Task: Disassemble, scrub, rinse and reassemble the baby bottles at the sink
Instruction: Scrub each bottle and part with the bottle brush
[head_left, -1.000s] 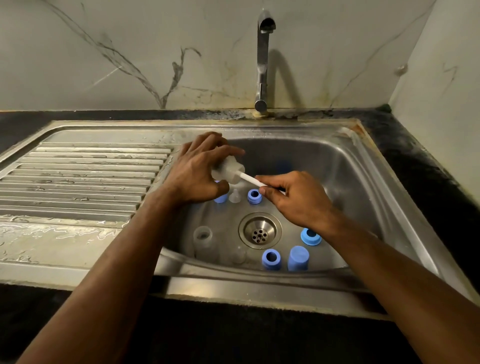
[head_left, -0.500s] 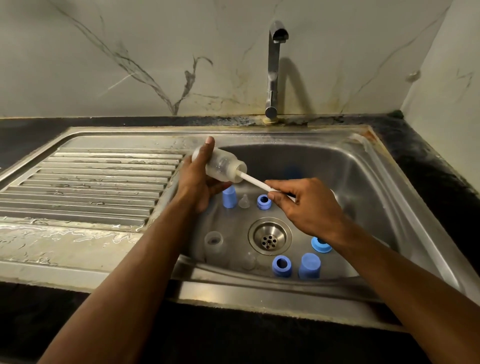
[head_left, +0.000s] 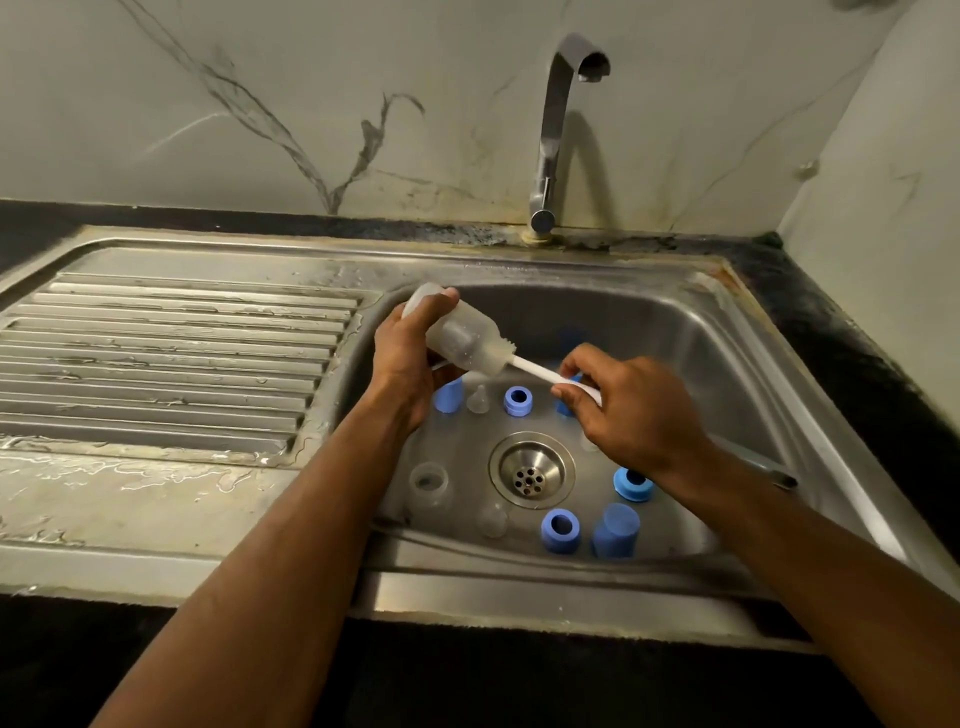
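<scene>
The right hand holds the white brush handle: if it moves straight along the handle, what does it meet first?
Probably the mouth of the clear bottle that the left hand grips; the right hand points there. Depth is uncertain.

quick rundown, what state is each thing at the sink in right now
bottle: tilted, gripped by left hand, brush inside
brush handle: pinched by right hand
tap: no water running
blue rings: loose on sink floor, off the bottles
blue cap: standing, off its bottle
second bottle: upright, open, capless
drain: unplugged
drainboard: wet
</scene>
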